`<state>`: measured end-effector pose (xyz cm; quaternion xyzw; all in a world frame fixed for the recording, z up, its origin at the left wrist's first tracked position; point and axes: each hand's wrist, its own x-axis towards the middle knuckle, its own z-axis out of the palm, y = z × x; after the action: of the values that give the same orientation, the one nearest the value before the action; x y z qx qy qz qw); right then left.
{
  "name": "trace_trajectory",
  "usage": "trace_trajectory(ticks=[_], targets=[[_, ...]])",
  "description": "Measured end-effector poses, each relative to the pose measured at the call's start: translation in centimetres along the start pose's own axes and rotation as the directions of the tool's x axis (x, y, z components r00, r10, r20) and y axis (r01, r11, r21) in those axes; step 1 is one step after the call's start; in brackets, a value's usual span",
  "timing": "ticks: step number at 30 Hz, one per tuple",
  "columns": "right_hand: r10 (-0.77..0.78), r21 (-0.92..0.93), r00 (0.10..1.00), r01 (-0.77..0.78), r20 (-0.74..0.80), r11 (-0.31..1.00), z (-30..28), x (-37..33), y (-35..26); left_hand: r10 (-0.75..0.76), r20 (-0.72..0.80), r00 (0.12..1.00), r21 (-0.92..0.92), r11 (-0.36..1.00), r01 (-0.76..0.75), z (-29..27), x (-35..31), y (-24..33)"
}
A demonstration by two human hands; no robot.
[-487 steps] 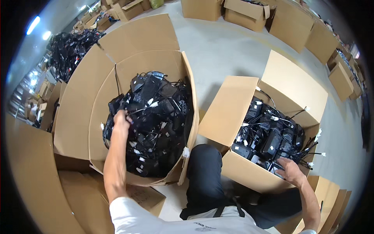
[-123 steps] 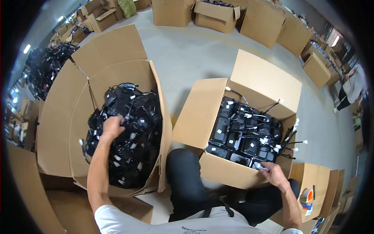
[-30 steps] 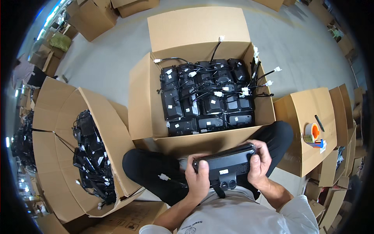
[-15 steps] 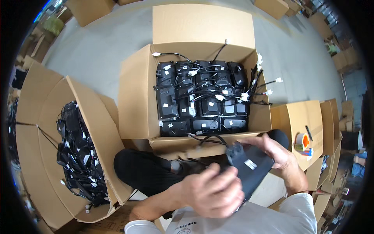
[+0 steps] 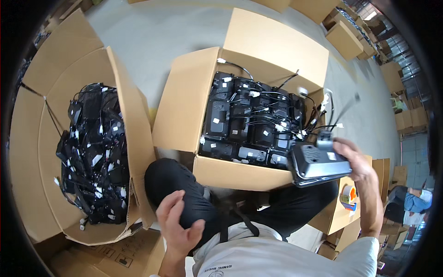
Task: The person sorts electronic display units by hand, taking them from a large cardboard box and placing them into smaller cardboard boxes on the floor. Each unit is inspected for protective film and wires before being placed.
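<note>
My right hand [image 5: 354, 159] grips a flat black case with a cable [image 5: 318, 161] by its right end, over the near right corner of the middle cardboard box [image 5: 242, 175]. Its cable and plug stick up, blurred by motion. Inside that box, rows of similar black cases [image 5: 215, 118] lie packed side by side, with black cables and white connectors tangled on top. Above my left thigh, my left hand [image 5: 177, 226] holds nothing, its fingers apart. It is nearest to the left cardboard box [image 5: 127, 134], where many black cases [image 5: 94, 152] lie in a loose heap.
At the right, a closed carton [image 5: 341, 220] carries a roll of tape [image 5: 347, 194]. The middle box's flaps [image 5: 187, 104] stand folded outward. More cartons [image 5: 344, 40] are farther off on the grey floor [image 5: 157, 39]. Another person [image 5: 410, 203] sits at the far right.
My right hand has carried the black case away from my lap to the middle box's right corner. The left hand has let go of it and moved left. The whole view has turned.
</note>
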<state>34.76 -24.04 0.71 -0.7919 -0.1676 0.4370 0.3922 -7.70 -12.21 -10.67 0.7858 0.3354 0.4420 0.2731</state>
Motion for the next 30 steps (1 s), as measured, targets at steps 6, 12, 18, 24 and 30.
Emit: trace_trajectory(ticks=[6, 12, 18, 24, 30], targets=[[0.199, 0.275, 0.866, -0.351, 0.458, 0.895, 14.5, 11.0, 4.6, -0.181, -0.237, 0.954, -0.054, 0.983, 0.173, -4.1, -0.4, 0.6], [0.037, -0.056, 0.892, -0.013, 0.451, 0.998, 21.6, 18.7, 12.9, -0.086, -0.133, 0.987, 0.448, 0.883, 0.137, -13.3, 1.8, -0.7], [-0.120, -0.606, 0.881, 0.408, 0.457, 0.683, 20.6, 16.1, 11.5, -0.523, -0.059, 0.850, 0.394, 0.770, 0.501, -22.2, 5.3, -12.3], [-0.154, -0.595, 0.864, 0.450, 0.480, 0.666, 18.0, 14.3, 10.8, -0.493, 0.631, 0.599, 0.530, 0.838, 0.130, -15.3, 5.7, -21.6], [-0.246, -0.406, 0.867, 0.432, 0.434, 0.805, 15.6, 12.6, 10.8, -0.503, 0.638, 0.583, 0.543, 0.831, 0.123, -15.1, 5.8, -19.4]])
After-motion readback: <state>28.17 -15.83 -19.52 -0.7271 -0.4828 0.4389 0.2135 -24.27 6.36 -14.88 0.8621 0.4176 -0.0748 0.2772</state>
